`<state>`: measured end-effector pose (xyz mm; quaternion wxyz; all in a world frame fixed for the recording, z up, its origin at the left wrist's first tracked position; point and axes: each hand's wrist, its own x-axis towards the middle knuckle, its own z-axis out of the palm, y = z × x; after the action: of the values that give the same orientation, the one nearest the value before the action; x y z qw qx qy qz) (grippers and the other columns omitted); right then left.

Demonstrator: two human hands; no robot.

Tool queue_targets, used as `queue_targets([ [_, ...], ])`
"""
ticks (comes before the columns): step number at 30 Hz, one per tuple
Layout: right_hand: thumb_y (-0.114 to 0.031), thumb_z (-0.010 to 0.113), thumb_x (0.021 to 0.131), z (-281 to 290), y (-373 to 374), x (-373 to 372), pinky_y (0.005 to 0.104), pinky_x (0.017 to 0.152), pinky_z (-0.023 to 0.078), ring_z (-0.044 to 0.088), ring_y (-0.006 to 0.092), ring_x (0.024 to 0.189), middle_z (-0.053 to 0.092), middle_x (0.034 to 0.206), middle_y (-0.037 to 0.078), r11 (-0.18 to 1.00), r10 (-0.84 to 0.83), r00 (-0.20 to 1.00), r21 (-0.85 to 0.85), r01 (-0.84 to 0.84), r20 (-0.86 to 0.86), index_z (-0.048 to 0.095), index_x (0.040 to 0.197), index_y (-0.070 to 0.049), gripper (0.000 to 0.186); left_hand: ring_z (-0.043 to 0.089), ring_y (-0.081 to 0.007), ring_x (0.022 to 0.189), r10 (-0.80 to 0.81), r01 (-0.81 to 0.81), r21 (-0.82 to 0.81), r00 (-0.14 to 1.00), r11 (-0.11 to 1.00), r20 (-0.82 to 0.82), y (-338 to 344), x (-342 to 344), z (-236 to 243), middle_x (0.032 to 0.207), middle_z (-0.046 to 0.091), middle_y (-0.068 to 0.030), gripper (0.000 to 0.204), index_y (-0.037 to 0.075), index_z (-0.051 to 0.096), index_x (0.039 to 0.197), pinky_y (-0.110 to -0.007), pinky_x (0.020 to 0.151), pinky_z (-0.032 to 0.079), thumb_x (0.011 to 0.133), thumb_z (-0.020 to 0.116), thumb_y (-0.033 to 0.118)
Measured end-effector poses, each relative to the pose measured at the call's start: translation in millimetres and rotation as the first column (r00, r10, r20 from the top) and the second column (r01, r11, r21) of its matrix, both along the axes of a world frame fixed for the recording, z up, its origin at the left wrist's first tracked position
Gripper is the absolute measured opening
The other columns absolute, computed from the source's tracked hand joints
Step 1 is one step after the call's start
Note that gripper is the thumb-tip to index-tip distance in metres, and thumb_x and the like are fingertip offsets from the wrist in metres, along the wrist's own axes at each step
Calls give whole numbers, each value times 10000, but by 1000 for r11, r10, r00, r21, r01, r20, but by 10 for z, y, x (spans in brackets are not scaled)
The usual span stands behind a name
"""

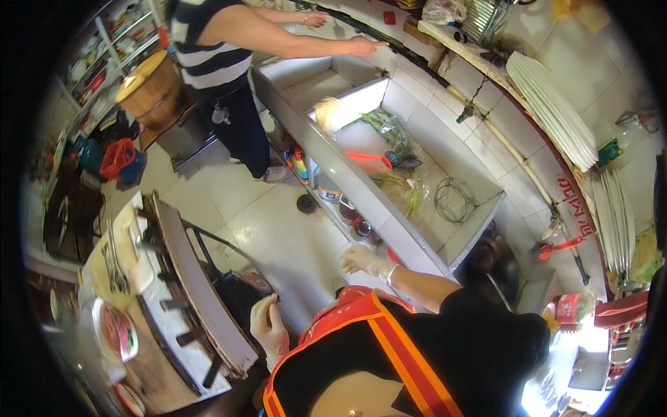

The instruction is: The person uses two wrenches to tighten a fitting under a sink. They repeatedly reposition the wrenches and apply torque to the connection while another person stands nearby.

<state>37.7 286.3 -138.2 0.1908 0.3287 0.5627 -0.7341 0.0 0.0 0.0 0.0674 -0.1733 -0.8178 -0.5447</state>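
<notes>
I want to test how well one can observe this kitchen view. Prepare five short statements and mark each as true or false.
1. The left hand and the right hand both wear pale gloves. True.
2. The right hand grips the wire coil. False: the coil lies in the tiled basin, apart from the hand.
3. The co-worker wears a striped top. True.
4. The wooden barrel stands at the picture's lower right. False: it stands at the upper left.
5. Leafy greens lie in the tiled basin. True.
</notes>
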Motion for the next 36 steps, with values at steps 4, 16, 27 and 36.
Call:
queue_targets([
  [4, -230, 538, 860, 235, 37, -430, 240, 621, 497, 602, 138, 679, 622, 804, 101, 997, -75, 985, 11, 78, -157, 564, 963, 8, 260, 579, -186, 819, -127, 128, -30, 991, 991, 30, 476, -860, 68, 883, 603, -100, 163, 3, 626, 927, -264, 735, 458, 801, 538, -49],
  [16, -111, 549, 825, 368, 709, -2317, 287, 641, 486, 611, 171, 700, 632, 764, 104, 619, -239, 840, 590, 518, -487, 582, 913, -4, 143, 590, -174, 802, -259, 276, -130, 957, 952, 133, 541, -3222, -358, 828, 614, -98, 136, 12, 633, 924, -268, 730, 454, 827, 538, 5],
  [27, -166, 581, 755, 532, 1301, -3582, 397, 706, 479, 598, 330, 777, 606, 816, 172, 155, -334, 870, 889, 431, -364, 575, 923, -57, 199, 601, -145, 832, -234, 253, 11, 877, 967, 420, 574, -5147, -778, 885, 644, -112, 160, -27, 632, 936, -263, 786, 456, 855, 525, 60],
  [36, -212, 559, 809, 280, 1903, -4300, 392, 740, 465, 586, 312, 847, 587, 937, 184, 121, -407, 827, 875, 469, -388, 502, 1043, -28, 303, 557, -117, 571, 106, 153, -263, 643, 953, 759, 104, -5762, -2138, 702, 615, -69, 162, -13, 631, 873, -236, 518, 437, 812, 587, 130],
])
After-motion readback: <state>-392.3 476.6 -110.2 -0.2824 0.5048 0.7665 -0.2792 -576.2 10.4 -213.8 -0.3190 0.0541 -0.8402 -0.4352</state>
